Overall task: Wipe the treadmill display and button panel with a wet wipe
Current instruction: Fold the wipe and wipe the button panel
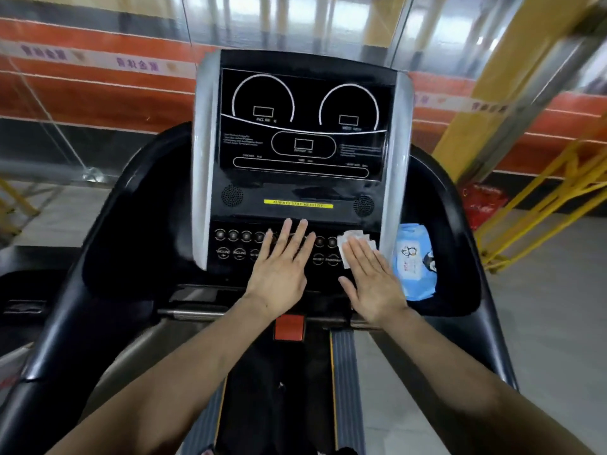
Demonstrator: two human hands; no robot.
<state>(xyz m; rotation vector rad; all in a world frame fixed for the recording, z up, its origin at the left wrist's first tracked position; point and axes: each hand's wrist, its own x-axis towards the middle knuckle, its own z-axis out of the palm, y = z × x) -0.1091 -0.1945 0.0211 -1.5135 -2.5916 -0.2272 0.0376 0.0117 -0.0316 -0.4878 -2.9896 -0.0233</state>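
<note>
**Wipe on the right of the button panel, display not yet reached**

Gym floor in pale grey, orange-and-white wall band behind glass, yellow railings off to the right; treadmill console filling the middle.

White wet wipe (353,244) lying flat on the button panel (236,246), at its right end, pressed under the right hand (372,284). Fingers there extended and together, palm down, not curled around the wipe: pinning it rather than gripping it. Crumpled edges of the wipe showing past the fingertips and along the left side of the hand.

Left of the wipe, left hand (282,270) also flat on the panel, fingers spread and straight, holding nothing, covering the middle buttons. Round buttons further left bare and uncovered.

Above the panel, dark display (305,126) with its two dial outlines, no hand or wipe near it. Whether already cleaned, impossible to tell from its glossy surface; faint pale smears near its lower edge, possibly only reflections.

Right of the panel, just beside the wipe, blue wipe packet (415,261) resting in the console side tray.

Judged progress: early to middle. Wipe out of the packet and in contact with the panel's right end; probably left to cover, the middle and left buttons, then the display above.
</note>
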